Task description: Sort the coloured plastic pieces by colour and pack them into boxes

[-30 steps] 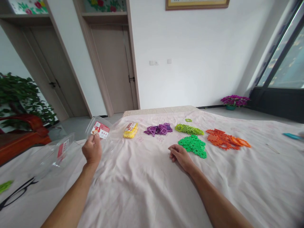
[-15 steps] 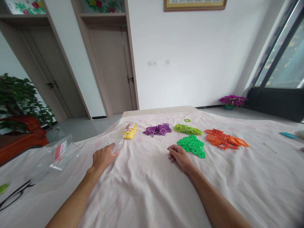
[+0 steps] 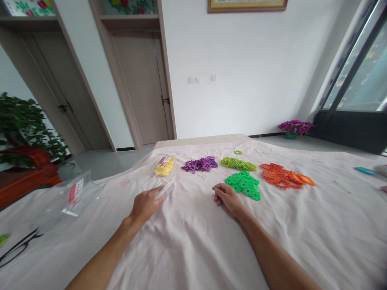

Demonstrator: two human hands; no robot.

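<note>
My left hand (image 3: 147, 205) is closed on a clear plastic box (image 3: 166, 188), tilted just above the cloth; its full shape is hard to make out. Just beyond it lies a pack of yellow pieces (image 3: 164, 166) with a red and white label. My right hand (image 3: 226, 195) rests on the cloth with its fingers curled in and nothing visible in them. Close beside it spreads a pile of green flat plastic pieces (image 3: 243, 184). Farther back are purple snowflake-shaped pieces (image 3: 200, 164) and a row of lime-green pieces (image 3: 238, 164). Orange pieces (image 3: 284, 176) lie to the right.
Clear plastic packaging with a red label (image 3: 74, 197) lies at the left, near black-framed glasses (image 3: 19, 247). A single lime ring (image 3: 238, 152) sits at the back. Toward the right edge are a thin stick (image 3: 342, 186) and a blue object (image 3: 365, 170). A pale bedsheet (image 3: 193, 241) covers the surface.
My left hand has moved right with the clear plastic box and turned it, so its edge now points up and right. My right hand has stayed in place.
</note>
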